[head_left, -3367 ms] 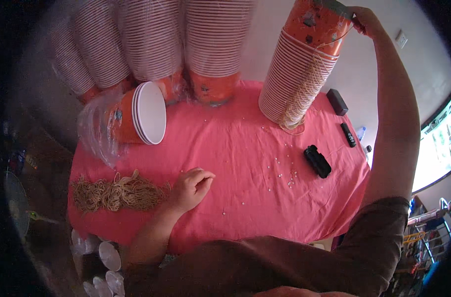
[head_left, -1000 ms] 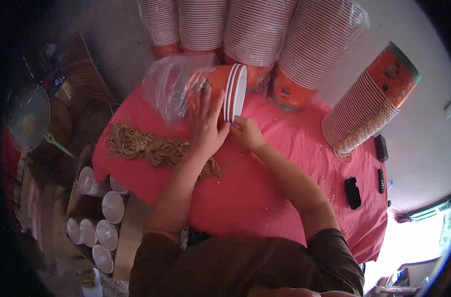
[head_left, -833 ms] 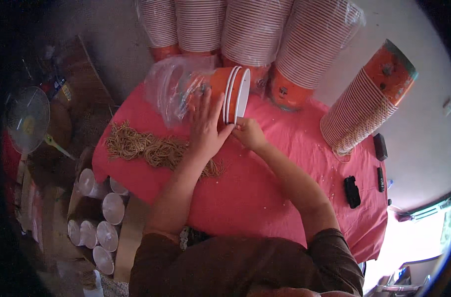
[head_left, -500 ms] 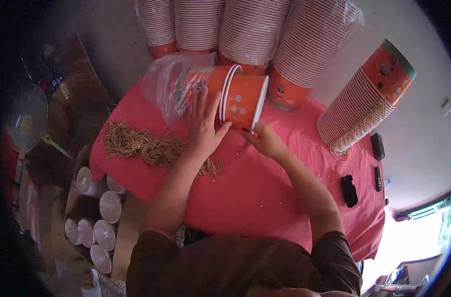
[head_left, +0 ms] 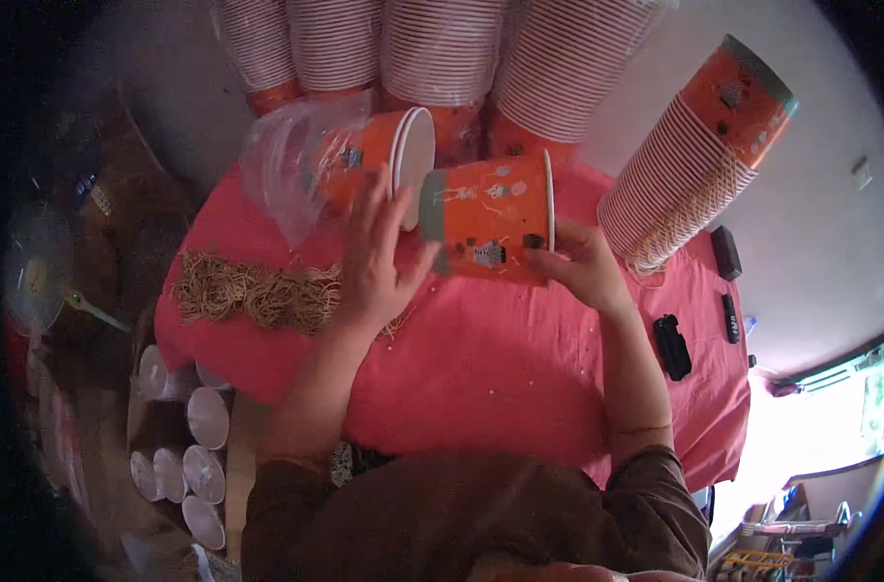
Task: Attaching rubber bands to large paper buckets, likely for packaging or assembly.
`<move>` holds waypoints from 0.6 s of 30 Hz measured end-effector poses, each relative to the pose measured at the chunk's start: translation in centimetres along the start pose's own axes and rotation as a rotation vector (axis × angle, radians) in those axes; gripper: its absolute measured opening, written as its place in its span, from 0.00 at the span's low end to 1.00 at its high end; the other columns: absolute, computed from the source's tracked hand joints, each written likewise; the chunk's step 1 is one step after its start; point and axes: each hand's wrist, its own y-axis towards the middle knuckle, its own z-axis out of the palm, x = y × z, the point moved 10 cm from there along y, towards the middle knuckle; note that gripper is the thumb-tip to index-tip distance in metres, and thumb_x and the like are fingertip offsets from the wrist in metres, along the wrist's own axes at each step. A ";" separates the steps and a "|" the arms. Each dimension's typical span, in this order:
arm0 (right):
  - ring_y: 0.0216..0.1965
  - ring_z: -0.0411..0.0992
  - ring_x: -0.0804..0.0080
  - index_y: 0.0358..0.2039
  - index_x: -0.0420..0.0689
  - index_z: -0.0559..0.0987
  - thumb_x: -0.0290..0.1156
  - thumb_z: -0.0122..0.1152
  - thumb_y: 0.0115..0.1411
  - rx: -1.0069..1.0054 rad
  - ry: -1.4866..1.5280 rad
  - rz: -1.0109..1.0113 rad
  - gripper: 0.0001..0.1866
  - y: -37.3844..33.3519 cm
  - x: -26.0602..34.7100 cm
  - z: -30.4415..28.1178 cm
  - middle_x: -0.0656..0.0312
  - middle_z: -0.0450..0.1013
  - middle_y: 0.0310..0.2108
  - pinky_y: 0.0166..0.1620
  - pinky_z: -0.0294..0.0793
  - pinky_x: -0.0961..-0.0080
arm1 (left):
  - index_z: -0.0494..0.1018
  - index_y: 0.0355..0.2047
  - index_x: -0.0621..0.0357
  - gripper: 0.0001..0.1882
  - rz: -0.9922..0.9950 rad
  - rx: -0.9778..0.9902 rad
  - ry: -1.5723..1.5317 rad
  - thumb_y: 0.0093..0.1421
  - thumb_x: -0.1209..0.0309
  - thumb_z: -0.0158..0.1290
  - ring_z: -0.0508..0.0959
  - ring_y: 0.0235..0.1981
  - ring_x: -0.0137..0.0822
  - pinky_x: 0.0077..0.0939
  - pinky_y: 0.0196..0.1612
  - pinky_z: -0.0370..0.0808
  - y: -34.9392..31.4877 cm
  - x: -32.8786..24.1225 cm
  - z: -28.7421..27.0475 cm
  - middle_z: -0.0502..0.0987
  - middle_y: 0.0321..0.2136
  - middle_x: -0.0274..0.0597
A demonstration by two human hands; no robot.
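My right hand grips an orange paper bucket by its white rim, with the bucket lying sideways in the air and its grey-green base toward the left. Close by on the left, my left hand has its fingers spread and rests near the remaining nested orange buckets, whose open mouth faces right. Whether it touches them I cannot tell. Their far end sits inside a clear plastic bag.
Tall wrapped bucket stacks stand along the back. A leaning stack with cord beside it is at right, near black objects. Tan cord lies on the red tablecloth; a box of clear cups stands lower left.
My right hand has drawn one bucket out of the nested buckets, to the right. My left hand has shifted slightly left with its fingers spread. The whole view has moved a little.
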 end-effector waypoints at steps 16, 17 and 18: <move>0.39 0.72 0.79 0.41 0.39 0.73 0.18 0.60 0.56 -0.017 0.543 0.027 0.12 -0.6 1.2 0.7 0.65 0.74 0.38 0.45 0.73 0.80 | 0.61 0.59 0.54 0.42 0.117 0.145 -0.091 0.45 0.55 0.65 0.60 0.61 0.53 0.52 0.60 0.57 -0.9 -5.8 1.9 0.59 0.59 0.51; 0.39 0.72 0.79 0.41 0.39 0.73 0.18 0.60 0.56 -0.014 0.543 0.027 0.12 -0.6 1.3 0.8 0.65 0.74 0.38 0.45 0.73 0.80 | 0.61 0.59 0.54 0.42 0.115 0.144 -0.090 0.45 0.55 0.65 0.60 0.61 0.53 0.52 0.60 0.57 -0.8 -5.9 1.8 0.59 0.59 0.51; 0.39 0.72 0.79 0.41 0.39 0.73 0.17 0.60 0.55 -0.028 0.526 0.025 0.13 -0.7 1.5 0.8 0.65 0.74 0.37 0.45 0.73 0.79 | 0.61 0.58 0.54 0.41 0.121 0.131 -0.106 0.46 0.56 0.65 0.60 0.60 0.54 0.51 0.59 0.58 -0.8 -6.1 1.7 0.59 0.59 0.51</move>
